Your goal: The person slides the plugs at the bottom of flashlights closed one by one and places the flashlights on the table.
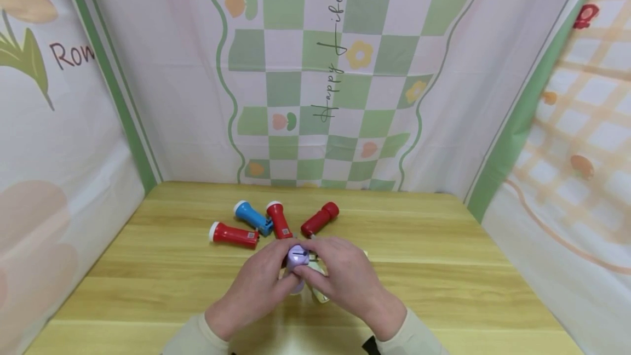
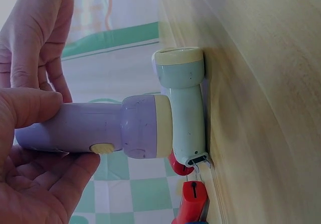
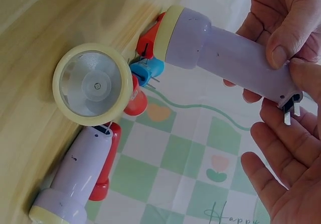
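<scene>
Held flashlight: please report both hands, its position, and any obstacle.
Left hand grips flashlight; right hand at its tail. Held lens-down above table, prongs out. Other flashlights nearby, none visibly blocking.

The wood-grained bench (image 1: 434,245) bears three red plastic flashlights (image 1: 234,235), one blue plastic flashlight (image 1: 252,217), one pale green plastic flashlight (image 2: 186,114) and one lilac plastic flashlight (image 3: 79,166); above it, one held lilac flashlight (image 3: 233,56) makes seven.

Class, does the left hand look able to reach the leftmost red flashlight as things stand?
Probably yes: in the head view, only bare tabletop shows between the left hand and the leftmost red flashlight. However, that hand would likely first have to let go of the purple flashlight it holds.
</scene>
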`<action>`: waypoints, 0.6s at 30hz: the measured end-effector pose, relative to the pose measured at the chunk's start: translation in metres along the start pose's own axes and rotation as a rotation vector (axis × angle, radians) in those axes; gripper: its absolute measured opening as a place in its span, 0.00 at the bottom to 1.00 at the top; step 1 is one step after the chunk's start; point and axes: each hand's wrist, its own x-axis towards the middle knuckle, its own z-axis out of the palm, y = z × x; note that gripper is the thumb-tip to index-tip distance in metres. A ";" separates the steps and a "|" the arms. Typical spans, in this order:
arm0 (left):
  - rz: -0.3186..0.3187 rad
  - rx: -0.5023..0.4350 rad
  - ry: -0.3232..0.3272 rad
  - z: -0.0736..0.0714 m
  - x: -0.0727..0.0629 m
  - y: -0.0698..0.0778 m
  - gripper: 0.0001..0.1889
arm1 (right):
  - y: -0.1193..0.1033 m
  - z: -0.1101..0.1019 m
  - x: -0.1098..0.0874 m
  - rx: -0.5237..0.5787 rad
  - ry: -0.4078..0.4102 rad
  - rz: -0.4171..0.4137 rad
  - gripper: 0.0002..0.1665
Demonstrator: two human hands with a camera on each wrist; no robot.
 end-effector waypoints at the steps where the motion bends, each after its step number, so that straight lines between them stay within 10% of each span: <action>1: 0.004 0.000 -0.001 0.000 0.000 0.000 0.22 | 0.000 0.000 0.000 0.000 0.003 -0.003 0.26; 18: -0.007 -0.055 -0.063 -0.005 0.000 -0.001 0.23 | -0.001 0.004 -0.001 0.020 0.031 -0.019 0.25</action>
